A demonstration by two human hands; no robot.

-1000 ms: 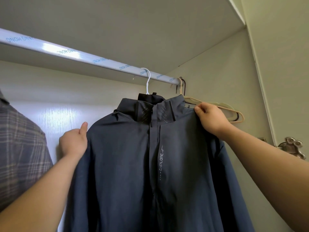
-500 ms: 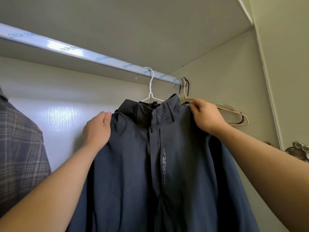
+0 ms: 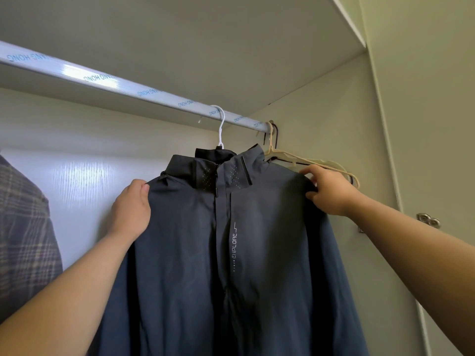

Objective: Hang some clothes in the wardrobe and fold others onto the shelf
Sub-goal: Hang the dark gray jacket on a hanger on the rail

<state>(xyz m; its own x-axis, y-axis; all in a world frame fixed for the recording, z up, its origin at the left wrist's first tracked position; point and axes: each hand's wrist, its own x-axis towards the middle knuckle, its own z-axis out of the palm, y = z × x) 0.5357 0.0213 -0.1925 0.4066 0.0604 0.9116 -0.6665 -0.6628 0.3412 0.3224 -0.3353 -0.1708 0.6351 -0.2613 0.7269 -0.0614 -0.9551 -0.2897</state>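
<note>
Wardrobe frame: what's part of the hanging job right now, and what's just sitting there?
In the job:
dark jacket, on the white hanger hooked over the rod
left hand and right hand, each holding a shoulder

Just there:
empty beige hanger at the rod's right end
plaid garment, far left
metal fitting, far right

Jacket point(image 3: 259, 265) hem beyond bottom edge

The dark blue jacket point(image 3: 231, 253) hangs in the middle of the frame with its front to the camera. It is zipped up and its collar stands tall. Small white letters run down beside the zip. It sits on a white hanger point(image 3: 220, 127) — only the hook shows, looped over the silver rail point(image 3: 102, 80) up top. The left hand point(image 3: 131, 204) and the right hand point(image 3: 327, 191) each grip a shoulder. A checked shirt point(image 3: 23, 227) hangs at the left edge.
</note>
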